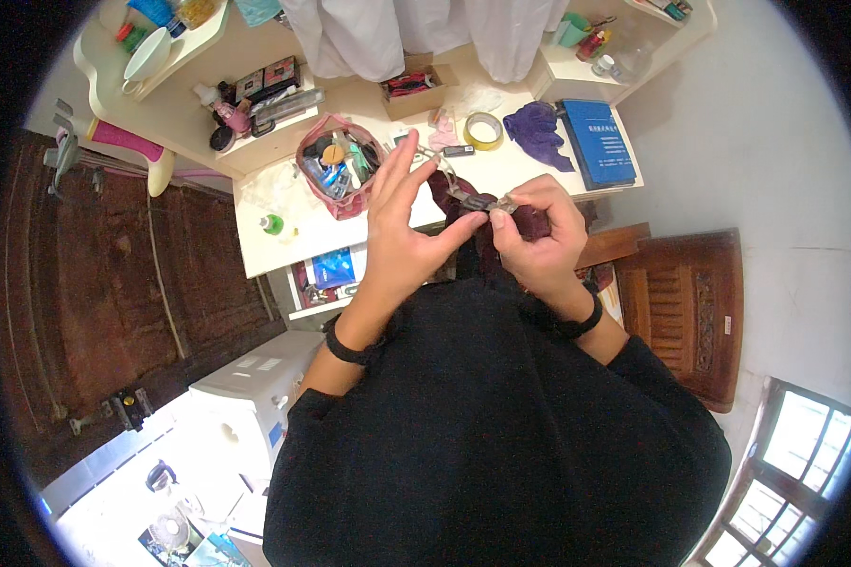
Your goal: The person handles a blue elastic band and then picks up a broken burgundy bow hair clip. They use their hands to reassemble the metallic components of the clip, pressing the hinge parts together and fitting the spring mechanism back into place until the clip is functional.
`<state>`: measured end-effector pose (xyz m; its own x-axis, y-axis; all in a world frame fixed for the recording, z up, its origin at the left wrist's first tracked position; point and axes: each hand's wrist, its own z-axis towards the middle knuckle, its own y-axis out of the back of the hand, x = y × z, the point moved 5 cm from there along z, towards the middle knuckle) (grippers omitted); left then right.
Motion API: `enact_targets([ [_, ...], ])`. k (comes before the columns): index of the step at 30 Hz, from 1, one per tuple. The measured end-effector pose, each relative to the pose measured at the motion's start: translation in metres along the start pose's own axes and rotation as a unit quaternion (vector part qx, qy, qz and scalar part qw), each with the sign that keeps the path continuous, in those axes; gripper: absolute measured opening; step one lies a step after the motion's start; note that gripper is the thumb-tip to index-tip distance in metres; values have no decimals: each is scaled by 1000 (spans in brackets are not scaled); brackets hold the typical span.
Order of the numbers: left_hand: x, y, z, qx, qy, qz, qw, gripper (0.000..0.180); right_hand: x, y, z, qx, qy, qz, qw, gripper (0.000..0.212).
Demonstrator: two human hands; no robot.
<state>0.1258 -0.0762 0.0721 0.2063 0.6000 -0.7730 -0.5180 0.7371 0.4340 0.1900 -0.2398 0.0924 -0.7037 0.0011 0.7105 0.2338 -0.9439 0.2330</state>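
**A:** What is nearest?

**B:** A person in a dark long-sleeved top, seen from above, forearms rising from the near edge with a black band on each wrist. Both hands are raised in front of the chest, over the near edge of a white counter.

**A:** What are the hands doing?

**B:** The right hand has its fingers together, pinched on a small grey metal clasp at the middle of the scene. The left hand touches the same clasp with thumb and forefinger closed on its left end, while its other fingers stand apart, pointing away. A dark maroon cloth hangs just behind and under the clasp, between the two hands. A thin pale cord runs from the clasp toward the far left; I cannot tell what it joins.

**A:** And farther off?

**B:** On the counter, left of the hands, a pink basket packed with small items. Beyond the hands, a roll of yellowish tape. To its right a crumpled purple cloth, then a blue book. Farther still, an open cardboard box, and white fabric hanging at the far edge.
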Motion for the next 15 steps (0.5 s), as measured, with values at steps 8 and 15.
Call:
enact_targets([
  [8, -29, -6, 4, -10, -123, 20, 992, 48, 1, -8, -4, 23, -33, 13, 999, 24],
  [15, -31, -11, 2, -8, -162, 0, 987, 39, 8, -11, -1, 33, 7, -7, 999, 24],
])
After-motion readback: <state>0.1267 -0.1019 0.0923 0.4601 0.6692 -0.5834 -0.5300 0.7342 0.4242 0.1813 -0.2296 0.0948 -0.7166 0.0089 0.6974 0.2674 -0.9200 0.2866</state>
